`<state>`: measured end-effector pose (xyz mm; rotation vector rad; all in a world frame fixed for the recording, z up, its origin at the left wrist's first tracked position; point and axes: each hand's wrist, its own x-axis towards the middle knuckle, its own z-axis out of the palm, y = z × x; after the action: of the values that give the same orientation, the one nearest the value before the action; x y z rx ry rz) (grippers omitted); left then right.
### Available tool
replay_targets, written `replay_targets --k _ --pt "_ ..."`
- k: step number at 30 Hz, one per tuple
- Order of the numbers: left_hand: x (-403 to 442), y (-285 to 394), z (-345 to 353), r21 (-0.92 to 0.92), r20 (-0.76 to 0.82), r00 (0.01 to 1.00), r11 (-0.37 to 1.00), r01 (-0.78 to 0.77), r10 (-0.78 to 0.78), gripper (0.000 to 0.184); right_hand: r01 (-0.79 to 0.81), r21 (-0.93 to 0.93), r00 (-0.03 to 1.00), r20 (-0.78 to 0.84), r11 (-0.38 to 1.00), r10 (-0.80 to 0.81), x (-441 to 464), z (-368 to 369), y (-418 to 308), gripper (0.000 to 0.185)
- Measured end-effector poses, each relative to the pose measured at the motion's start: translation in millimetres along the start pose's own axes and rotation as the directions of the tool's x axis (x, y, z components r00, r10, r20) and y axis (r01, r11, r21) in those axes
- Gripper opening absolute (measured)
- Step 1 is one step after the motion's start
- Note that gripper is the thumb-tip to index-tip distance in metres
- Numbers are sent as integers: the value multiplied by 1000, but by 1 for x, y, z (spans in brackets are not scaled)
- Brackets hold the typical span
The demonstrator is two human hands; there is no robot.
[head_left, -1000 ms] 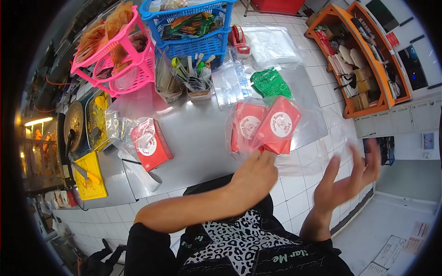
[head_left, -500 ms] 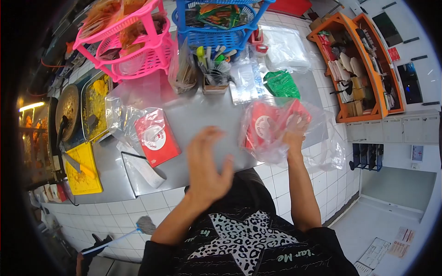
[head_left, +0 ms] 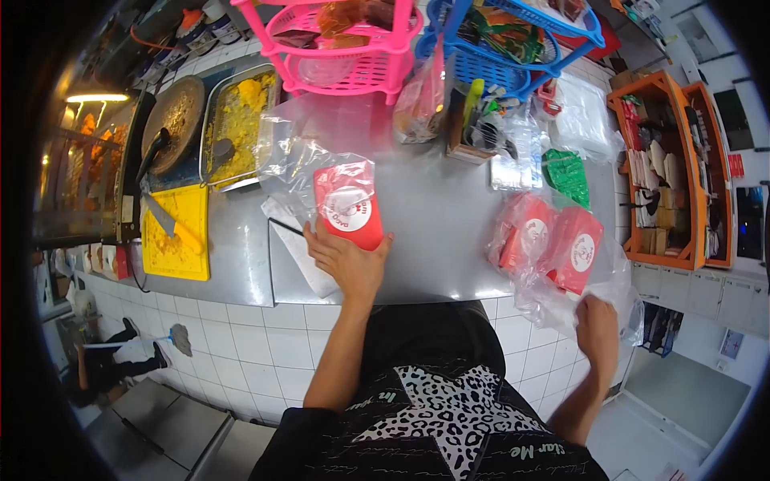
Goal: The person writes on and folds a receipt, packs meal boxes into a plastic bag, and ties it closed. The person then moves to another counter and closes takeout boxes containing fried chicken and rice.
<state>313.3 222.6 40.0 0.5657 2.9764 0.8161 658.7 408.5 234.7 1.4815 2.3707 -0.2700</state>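
Our left hand (head_left: 350, 263) had its fingers spread wide, touching the near end of a single red box (head_left: 361, 226), left of the middle of the table (head_left: 433, 256). Our right hand (head_left: 598, 323) curled its fingers closed on a clear bag (head_left: 553, 306) (two red boxes (head_left: 576, 255) lay inside) by the near right corner. Toward the far edge we had a green packet (head_left: 567, 176) and a pink rack (head_left: 345, 74).
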Motion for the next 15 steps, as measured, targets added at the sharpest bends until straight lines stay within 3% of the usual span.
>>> replay_targets --k 1,2,4,6,7,8,9,10,12,15 --pt "-2 -2 4 -14 -25 1000 1000 -4 4 130 -5 -56 1000 25 998 6 -17 -23 -20 20" --pt "-1 3 -2 -63 45 999 998 17 -15 128 54 73 971 -235 996 -36 -22 -39 -45 15" --pt "1 1 4 -86 32 999 996 -2 5 124 239 277 730 -684 931 16 -31 -51 -99 6" --pt "-2 6 2 -99 27 998 994 -46 49 116 557 255 592 -789 791 -163 -36 -40 -135 4" --pt "-5 10 0 -114 55 996 992 -60 66 114 720 322 593 -745 615 -305 -28 -19 -148 4" --pt "-12 14 -2 -129 87 992 989 -74 86 112 754 476 654 -606 453 -452 -14 -4 -173 7" --pt "-18 19 -2 -150 118 987 985 -91 109 111 579 653 794 -318 487 -518 -1 9 -196 17" --pt "-26 22 -4 -213 139 978 969 -125 156 104 516 609 829 -176 603 -531 21 43 -212 35" --pt "-35 32 -3 -350 160 954 918 -186 255 92 363 693 919 -159 623 -360 65 128 -227 56" --pt "-21 15 1 -562 306 949 820 113 78 75 287 623 957 -222 727 -187 96 148 -243 78"
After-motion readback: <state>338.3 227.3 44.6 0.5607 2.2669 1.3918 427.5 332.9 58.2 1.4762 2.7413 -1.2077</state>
